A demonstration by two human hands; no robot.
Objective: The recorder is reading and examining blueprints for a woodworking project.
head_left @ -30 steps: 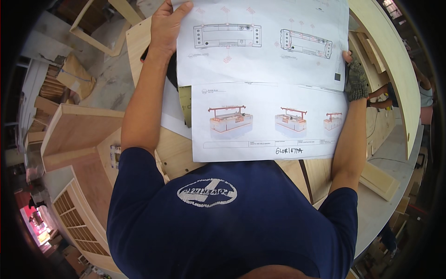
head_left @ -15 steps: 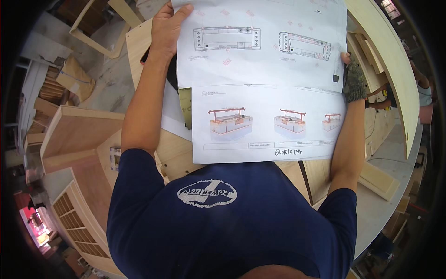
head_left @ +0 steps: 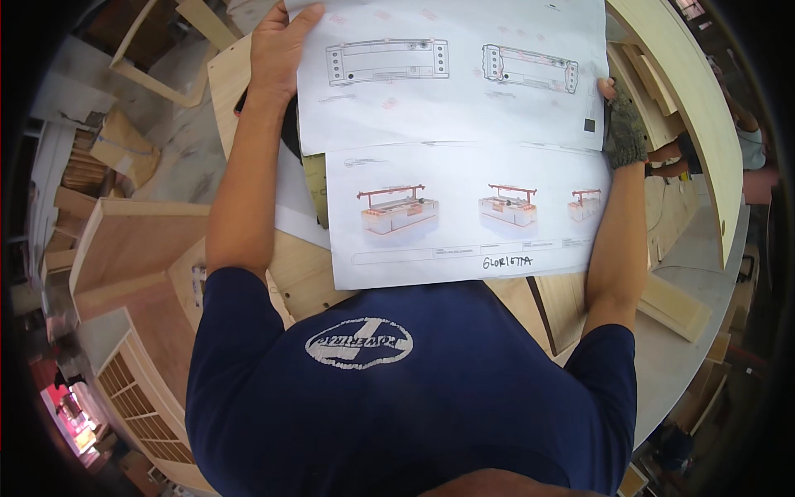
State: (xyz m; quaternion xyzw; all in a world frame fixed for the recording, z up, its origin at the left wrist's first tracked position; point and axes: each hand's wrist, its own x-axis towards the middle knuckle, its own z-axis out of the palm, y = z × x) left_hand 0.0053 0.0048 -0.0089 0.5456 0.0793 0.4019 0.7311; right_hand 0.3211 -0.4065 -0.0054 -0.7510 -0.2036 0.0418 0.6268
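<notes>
Two overlapping printed drawing sheets are spread out in front of me. The upper sheet carries line plans with red marks; the lower sheet shows coloured pictures of a long counter with a red frame above it. My bare left hand pinches the upper sheet's left edge, thumb on the front. At the right edge, my right hand, in a dark knitted glove with a bare thumb tip showing, grips the sheets; its other fingers are hidden behind the paper.
Below the sheets lies a pale plywood panel. A wooden box-like panel assembly and a slatted frame stand at left. A curved plywood edge rises at right, with another person's arm beyond it. An open wooden frame lies far left.
The sheets and both hands have shifted slightly left and up in view, and the sheets are tilted a little more. Both hands keep their hold.
</notes>
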